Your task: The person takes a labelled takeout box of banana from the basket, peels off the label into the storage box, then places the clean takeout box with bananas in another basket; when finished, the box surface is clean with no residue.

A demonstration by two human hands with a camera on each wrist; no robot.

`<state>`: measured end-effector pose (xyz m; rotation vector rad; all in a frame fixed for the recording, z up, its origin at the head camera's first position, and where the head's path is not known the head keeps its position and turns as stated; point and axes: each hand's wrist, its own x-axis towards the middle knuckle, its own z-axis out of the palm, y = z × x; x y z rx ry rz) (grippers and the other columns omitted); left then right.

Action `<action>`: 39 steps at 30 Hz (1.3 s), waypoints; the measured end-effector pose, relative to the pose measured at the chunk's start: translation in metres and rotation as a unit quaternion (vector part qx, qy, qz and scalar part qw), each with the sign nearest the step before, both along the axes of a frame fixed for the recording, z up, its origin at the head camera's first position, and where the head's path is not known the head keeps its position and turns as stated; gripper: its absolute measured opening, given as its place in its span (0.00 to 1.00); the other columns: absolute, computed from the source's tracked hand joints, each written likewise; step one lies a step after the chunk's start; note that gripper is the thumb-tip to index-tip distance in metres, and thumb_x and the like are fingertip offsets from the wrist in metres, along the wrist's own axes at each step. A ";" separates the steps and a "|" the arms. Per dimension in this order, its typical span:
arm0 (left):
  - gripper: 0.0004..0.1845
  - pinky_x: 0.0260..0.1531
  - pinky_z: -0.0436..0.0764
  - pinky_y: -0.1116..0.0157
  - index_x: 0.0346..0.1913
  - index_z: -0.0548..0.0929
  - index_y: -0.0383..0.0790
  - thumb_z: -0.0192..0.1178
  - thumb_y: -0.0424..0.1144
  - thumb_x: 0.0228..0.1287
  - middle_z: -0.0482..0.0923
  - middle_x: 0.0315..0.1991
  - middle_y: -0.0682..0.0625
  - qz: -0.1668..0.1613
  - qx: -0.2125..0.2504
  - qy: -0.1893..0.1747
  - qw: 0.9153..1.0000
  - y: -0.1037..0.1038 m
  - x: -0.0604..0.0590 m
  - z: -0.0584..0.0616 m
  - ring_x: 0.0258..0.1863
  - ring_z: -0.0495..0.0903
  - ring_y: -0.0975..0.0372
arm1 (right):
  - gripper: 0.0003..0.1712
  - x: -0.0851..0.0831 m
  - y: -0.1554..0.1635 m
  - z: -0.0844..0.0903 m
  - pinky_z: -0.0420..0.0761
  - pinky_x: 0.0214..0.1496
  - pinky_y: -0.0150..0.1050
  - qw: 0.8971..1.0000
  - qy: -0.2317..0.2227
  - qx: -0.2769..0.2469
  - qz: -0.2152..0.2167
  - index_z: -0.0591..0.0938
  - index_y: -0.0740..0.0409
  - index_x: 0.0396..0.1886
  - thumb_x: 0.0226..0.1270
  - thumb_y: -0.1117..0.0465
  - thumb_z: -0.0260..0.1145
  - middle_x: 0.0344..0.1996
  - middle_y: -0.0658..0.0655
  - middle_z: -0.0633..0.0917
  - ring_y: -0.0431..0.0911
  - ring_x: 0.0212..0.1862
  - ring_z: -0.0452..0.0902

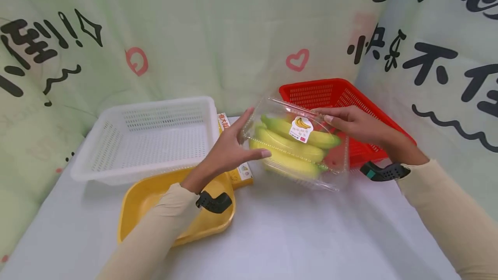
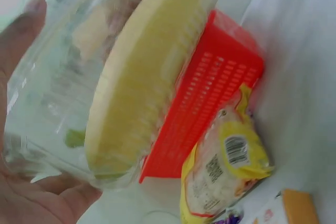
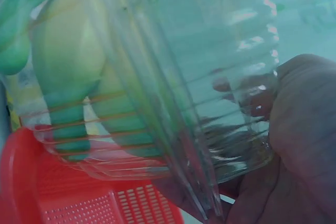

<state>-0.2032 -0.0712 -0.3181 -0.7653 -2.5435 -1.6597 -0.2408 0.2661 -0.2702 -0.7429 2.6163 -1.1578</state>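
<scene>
A clear plastic clamshell box (image 1: 339,174) is held tilted above the table between the two hands. Inside lie several yellow-green bananas (image 1: 295,149), and a white banana sticker (image 1: 301,129) is on its lid. The left hand (image 1: 229,146) grips the box's left end, thumb along the near side. At the opposite end, the right hand (image 1: 352,121) holds the upper right edge. The left wrist view shows a banana (image 2: 147,72) through the plastic, with the left hand (image 2: 47,203) around the corner. In the right wrist view, the right hand (image 3: 304,119) wraps the box's end.
A red basket (image 1: 367,152) stands behind the box at the right. At the left are a white basket (image 1: 155,166) and a yellow basin (image 1: 227,217). A yellow package (image 1: 242,176) lies between them, partly hidden. The left wrist view shows a yellow-and-clear food bag (image 2: 226,156) beside the red basket.
</scene>
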 end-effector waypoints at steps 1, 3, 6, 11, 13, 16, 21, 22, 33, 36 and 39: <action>0.58 0.62 0.69 0.58 0.77 0.49 0.61 0.74 0.61 0.47 0.51 0.74 0.64 0.003 0.003 0.002 1.000 0.000 0.005 -0.001 0.70 0.57 0.66 | 0.26 0.001 -0.002 -0.002 0.84 0.40 0.37 1.000 0.009 0.001 0.008 0.68 0.62 0.70 0.76 0.62 0.55 0.52 0.67 0.79 0.51 0.48 0.75; 0.58 0.61 0.70 0.60 0.78 0.49 0.60 0.75 0.57 0.47 0.53 0.74 0.64 0.005 0.019 0.005 1.000 -0.001 0.015 -0.003 0.69 0.60 0.66 | 0.25 0.003 -0.005 -0.005 0.84 0.40 0.37 1.000 0.017 -0.004 0.020 0.69 0.63 0.69 0.75 0.64 0.56 0.51 0.66 0.80 0.50 0.46 0.77; 0.58 0.58 0.73 0.60 0.78 0.50 0.58 0.77 0.52 0.47 0.58 0.72 0.61 0.015 0.045 0.014 0.999 -0.003 0.030 -0.007 0.65 0.66 0.63 | 0.25 0.006 -0.011 -0.008 0.84 0.40 0.38 0.999 0.026 -0.009 0.040 0.70 0.64 0.68 0.74 0.65 0.57 0.50 0.65 0.82 0.49 0.45 0.78; 0.59 0.54 0.77 0.62 0.78 0.52 0.52 0.78 0.51 0.46 0.58 0.73 0.56 0.058 0.050 0.036 0.996 -0.001 0.057 -0.018 0.63 0.67 0.59 | 0.25 0.010 -0.018 -0.011 0.83 0.36 0.37 0.997 0.028 -0.008 0.077 0.71 0.64 0.67 0.72 0.68 0.58 0.48 0.62 0.83 0.51 0.42 0.78; 0.60 0.55 0.75 0.63 0.78 0.51 0.50 0.78 0.50 0.45 0.55 0.74 0.55 0.072 0.053 0.041 0.995 0.000 0.065 -0.022 0.66 0.64 0.59 | 0.24 0.011 -0.021 -0.013 0.83 0.34 0.36 0.996 0.023 -0.008 0.082 0.72 0.63 0.67 0.72 0.67 0.58 0.47 0.60 0.83 0.51 0.41 0.77; 0.60 0.57 0.74 0.65 0.78 0.50 0.49 0.79 0.48 0.45 0.56 0.74 0.56 0.076 0.069 0.039 0.994 0.001 0.073 -0.028 0.67 0.64 0.62 | 0.24 0.013 -0.025 -0.013 0.82 0.34 0.35 0.996 0.009 -0.008 0.083 0.73 0.62 0.66 0.72 0.66 0.59 0.47 0.58 0.83 0.49 0.40 0.77; 0.62 0.56 0.75 0.65 0.78 0.50 0.48 0.80 0.45 0.44 0.59 0.72 0.53 0.067 0.094 0.030 0.993 -0.001 0.081 -0.040 0.62 0.69 0.59 | 0.24 0.018 -0.029 -0.020 0.81 0.33 0.35 0.996 0.011 0.008 0.086 0.74 0.62 0.66 0.72 0.65 0.59 0.48 0.56 0.83 0.49 0.41 0.76; 0.62 0.57 0.74 0.64 0.78 0.49 0.47 0.80 0.44 0.43 0.59 0.73 0.53 0.067 0.093 0.035 0.993 -0.001 0.084 -0.043 0.63 0.69 0.59 | 0.24 0.019 -0.029 -0.021 0.80 0.33 0.35 0.996 0.012 0.013 0.086 0.74 0.62 0.66 0.72 0.65 0.59 0.47 0.56 0.83 0.50 0.42 0.75; 0.63 0.66 0.60 0.59 0.78 0.44 0.45 0.78 0.45 0.47 0.45 0.77 0.50 0.067 0.107 0.053 0.991 0.005 0.119 -0.067 0.74 0.51 0.58 | 0.23 0.037 -0.033 -0.043 0.78 0.28 0.34 0.995 0.029 0.023 0.088 0.76 0.59 0.65 0.71 0.64 0.60 0.32 0.46 0.84 0.47 0.37 0.75; 0.62 0.68 0.56 0.58 0.78 0.44 0.46 0.78 0.47 0.47 0.44 0.77 0.51 0.074 0.090 0.041 0.992 0.003 0.123 -0.072 0.74 0.49 0.58 | 0.23 0.040 -0.034 -0.052 0.79 0.30 0.34 0.996 0.022 0.015 0.087 0.76 0.60 0.64 0.70 0.65 0.61 0.33 0.46 0.85 0.47 0.38 0.75; 0.62 0.68 0.55 0.57 0.78 0.44 0.46 0.78 0.46 0.47 0.43 0.78 0.51 0.081 0.082 0.037 0.993 -0.001 0.125 -0.076 0.74 0.48 0.58 | 0.23 0.041 -0.039 -0.056 0.80 0.32 0.34 0.996 0.021 0.008 0.086 0.77 0.59 0.64 0.70 0.66 0.61 0.42 0.50 0.86 0.48 0.41 0.75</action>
